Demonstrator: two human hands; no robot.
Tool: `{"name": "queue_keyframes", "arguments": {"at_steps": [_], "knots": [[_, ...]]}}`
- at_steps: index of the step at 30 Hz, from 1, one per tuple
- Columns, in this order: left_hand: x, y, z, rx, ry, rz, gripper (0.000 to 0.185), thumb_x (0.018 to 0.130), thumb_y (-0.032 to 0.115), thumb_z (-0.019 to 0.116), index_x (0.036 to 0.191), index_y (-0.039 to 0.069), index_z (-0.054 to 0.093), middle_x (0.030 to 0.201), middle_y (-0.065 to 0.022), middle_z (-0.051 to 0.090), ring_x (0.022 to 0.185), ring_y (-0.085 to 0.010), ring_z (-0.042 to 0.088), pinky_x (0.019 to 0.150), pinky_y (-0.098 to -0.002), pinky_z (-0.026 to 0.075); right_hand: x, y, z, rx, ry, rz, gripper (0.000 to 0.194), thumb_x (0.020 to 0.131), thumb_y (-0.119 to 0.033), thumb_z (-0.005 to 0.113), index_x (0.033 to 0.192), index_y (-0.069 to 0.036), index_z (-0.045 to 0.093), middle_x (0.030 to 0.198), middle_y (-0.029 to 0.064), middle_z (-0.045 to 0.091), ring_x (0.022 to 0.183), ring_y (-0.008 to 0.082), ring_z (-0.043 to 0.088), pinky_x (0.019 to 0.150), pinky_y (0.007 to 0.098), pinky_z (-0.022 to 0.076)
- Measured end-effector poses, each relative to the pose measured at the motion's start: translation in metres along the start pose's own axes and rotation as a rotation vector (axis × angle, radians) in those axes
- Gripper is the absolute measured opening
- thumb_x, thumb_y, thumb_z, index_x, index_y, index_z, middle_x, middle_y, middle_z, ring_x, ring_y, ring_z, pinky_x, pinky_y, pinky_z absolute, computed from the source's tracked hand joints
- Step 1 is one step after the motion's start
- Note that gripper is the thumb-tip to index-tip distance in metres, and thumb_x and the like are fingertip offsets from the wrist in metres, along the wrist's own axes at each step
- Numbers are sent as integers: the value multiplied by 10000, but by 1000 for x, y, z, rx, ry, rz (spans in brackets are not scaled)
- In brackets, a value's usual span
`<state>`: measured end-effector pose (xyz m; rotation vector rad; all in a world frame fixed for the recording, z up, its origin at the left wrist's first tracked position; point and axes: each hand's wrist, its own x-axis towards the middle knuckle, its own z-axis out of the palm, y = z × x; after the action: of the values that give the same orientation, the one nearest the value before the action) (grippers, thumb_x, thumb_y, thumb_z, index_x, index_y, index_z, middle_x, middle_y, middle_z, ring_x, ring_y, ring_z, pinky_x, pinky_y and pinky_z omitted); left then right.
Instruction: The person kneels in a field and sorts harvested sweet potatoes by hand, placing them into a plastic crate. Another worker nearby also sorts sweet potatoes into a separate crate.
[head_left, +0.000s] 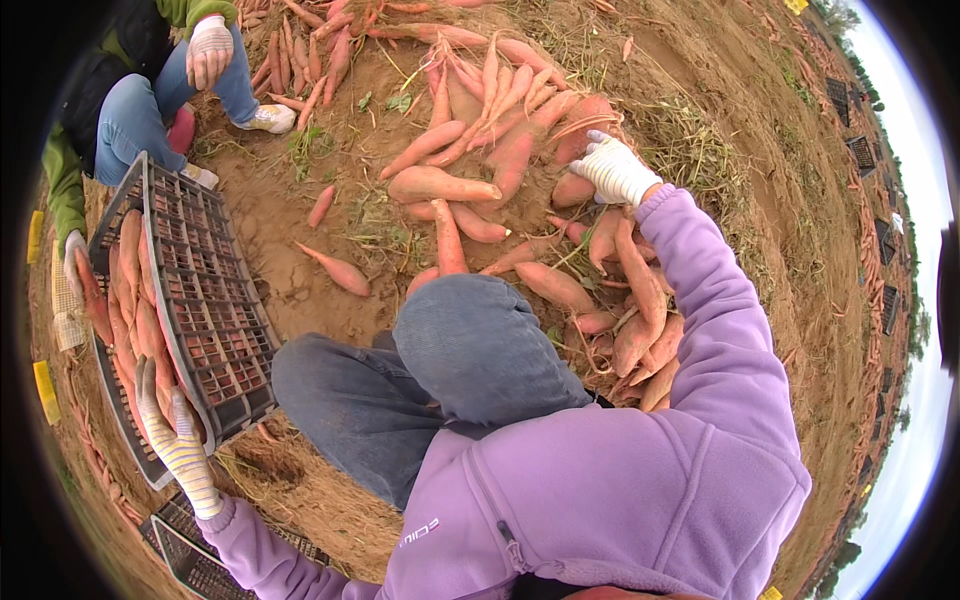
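Note:
My left hand (171, 439), in a striped knit glove, rests with spread fingers on the sweet potatoes (135, 300) packed inside a black plastic crate (217, 277). On the other side, my right hand (616, 169), gloved alike, reaches into a heap of sweet potatoes on the soil. It lies against a large reddish sweet potato (589, 127) and a rounder one (572, 189). The fingertips are partly hidden, so whether they grip either is unclear. Several more roots, among them a long curved sweet potato (641, 274), lie beneath my right forearm.
A co-worker's gloved hand (73, 262) holds a sweet potato (93, 300) at the crate's far side; their other hand (209, 52) hangs over a knee. Another black crate (195, 551) stands at lower left. Dry vines (694, 150) lie right of the heap.

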<state>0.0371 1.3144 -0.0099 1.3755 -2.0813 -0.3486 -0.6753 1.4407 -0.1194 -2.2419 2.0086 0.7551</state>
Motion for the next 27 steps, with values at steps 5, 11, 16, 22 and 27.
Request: {"name": "queue_keyframes", "arguments": {"at_steps": [5, 11, 16, 22, 27], "knots": [[15, 61, 30, -210, -101, 53, 462, 990, 112, 573, 1435, 15, 494, 1504, -131, 470, 1424, -252, 393, 1195, -391, 266, -48, 34, -52, 481, 68, 48, 665, 640, -315, 819, 1273, -180, 663, 1200, 83, 693, 1246, 284, 575, 1210, 463, 255], [53, 124, 120, -608, -331, 117, 545, 909, 141, 655, 1416, 4, 512, 1473, -148, 474, 1399, -258, 421, 1170, -383, 303, -53, 5, -77, 1430, 152, 27, 670, 695, -117, 847, 1312, -10, 611, 1213, 77, 669, 1159, 185, 583, 1062, 358, 435], [83, 183, 235, -875, -851, -36, 923, 829, 281, 807, 1567, 101, 283, 1513, -165, 433, 1416, -354, 381, 1135, -473, 358, -23, -42, -85, 1402, 304, -128, 698, 704, -183, 842, 1338, -29, 596, 1268, 86, 653, 1207, 209, 581, 1081, 373, 424], [51, 205, 301, -933, -1060, -250, 713, 842, 381, 786, 1381, -17, 545, 1264, -130, 650, 1198, -195, 578, 1036, -346, 441, -7, -54, -60, 1052, 401, -154, 696, 687, -274, 832, 1314, -66, 611, 1147, 123, 688, 1088, 280, 643, 1010, 416, 456], [57, 206, 292, -657, -844, 146, 611, 797, 401, 793, 1262, 37, 633, 1119, -160, 697, 1079, -266, 654, 928, -372, 490, 21, -39, -39, 529, 489, -24, 588, 725, -288, 731, 1272, -97, 630, 1048, 157, 680, 1026, 376, 619, 954, 479, 450]]}}
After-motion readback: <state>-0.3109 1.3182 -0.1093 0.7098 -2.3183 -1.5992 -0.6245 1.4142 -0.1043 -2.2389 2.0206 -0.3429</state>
